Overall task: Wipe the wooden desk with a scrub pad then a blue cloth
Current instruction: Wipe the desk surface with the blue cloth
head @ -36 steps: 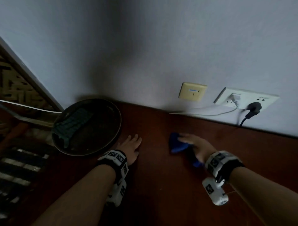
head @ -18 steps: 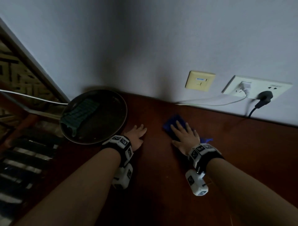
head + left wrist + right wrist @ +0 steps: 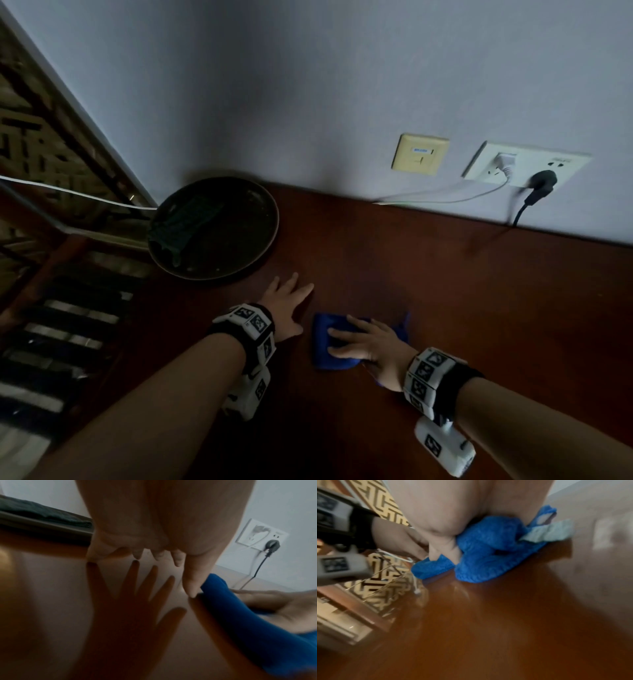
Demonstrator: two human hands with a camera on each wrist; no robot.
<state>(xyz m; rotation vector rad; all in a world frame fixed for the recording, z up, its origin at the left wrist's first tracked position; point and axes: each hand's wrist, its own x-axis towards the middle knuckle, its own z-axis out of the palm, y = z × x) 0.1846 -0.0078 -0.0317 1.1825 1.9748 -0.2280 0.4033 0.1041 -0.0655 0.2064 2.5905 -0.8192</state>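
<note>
Pressing down with flat fingers, my right hand lies on the blue cloth on the wooden desk. My left hand rests flat beside it, fingers spread, holding nothing. The scrub pad sits in the dark round tray, well apart.

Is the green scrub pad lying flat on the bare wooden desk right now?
No, the green scrub pad lies inside the round dark tray at the desk's left end, not on the brown wooden desk itself.
</note>
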